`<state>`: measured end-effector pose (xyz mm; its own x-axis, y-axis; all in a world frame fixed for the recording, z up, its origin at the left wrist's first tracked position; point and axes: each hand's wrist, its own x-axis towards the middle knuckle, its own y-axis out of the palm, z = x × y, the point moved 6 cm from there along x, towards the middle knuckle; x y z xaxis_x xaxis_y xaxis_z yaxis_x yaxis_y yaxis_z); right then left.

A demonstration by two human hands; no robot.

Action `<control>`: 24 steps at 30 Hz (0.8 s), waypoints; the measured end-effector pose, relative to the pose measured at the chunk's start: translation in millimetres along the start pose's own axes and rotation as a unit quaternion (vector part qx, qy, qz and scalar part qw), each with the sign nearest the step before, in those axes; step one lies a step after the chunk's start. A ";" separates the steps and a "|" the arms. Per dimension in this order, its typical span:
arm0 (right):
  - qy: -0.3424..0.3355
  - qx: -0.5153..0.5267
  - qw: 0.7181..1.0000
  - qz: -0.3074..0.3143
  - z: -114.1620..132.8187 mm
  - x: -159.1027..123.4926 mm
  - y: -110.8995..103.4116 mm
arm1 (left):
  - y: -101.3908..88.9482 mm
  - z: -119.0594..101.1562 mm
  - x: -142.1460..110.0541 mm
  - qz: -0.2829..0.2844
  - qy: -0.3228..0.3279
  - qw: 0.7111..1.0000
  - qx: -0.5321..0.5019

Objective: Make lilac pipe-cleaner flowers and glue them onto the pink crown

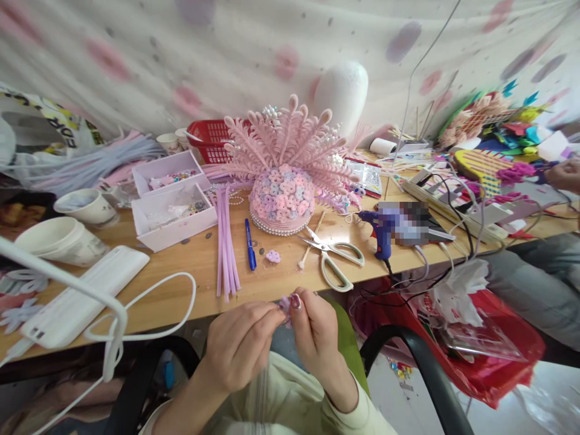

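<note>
Spotted cloth [235,48] hangs behind a wood table [272,281]. Flowered dome [281,193] as landmark. Well in front of it, left hand [244,344] and right hand [316,329] both pinch one lilac piece [286,305], fingertips close. Pen [251,244], stems [226,248]: dome's left. Scissors [333,252]: front-right. Glue gun [382,234]: right.

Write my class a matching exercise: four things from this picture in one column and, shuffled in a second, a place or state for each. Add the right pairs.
Column one
1. Scissors
2. Lilac piece
3. Pen
4. Dome

Column two
A. Lying between the purple strips and a small loose flower
B. Covered in small flowers, with a row of beads around its base
C. Pinched between the left hand and the right hand
D. Lying with its pale handles spread apart

Right pairs: 1-D, 2-C, 3-A, 4-B
</note>
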<state>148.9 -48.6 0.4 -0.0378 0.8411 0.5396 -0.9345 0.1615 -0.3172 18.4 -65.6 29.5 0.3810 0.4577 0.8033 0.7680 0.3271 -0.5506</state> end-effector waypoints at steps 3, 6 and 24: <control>-0.085 -0.048 0.995 -0.015 3.5 0.4 -4.7 | 3.7 9.5 8.3 0.021 -0.151 0.982 -0.108; -0.132 -0.064 0.989 0.002 3.4 4.0 -4.2 | 14.4 26.2 8.6 0.100 -0.325 0.915 -0.217; 0.085 0.069 0.994 -0.008 -24.9 3.4 5.7 | 50.6 46.8 -14.9 -0.011 -0.586 0.658 -0.473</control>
<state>152.2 -32.0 -18.9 0.0261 0.9160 0.4003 -0.9746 0.1124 -0.1939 27.5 -17.2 -21.0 0.1318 0.9659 -0.2231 0.9543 -0.0627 0.2922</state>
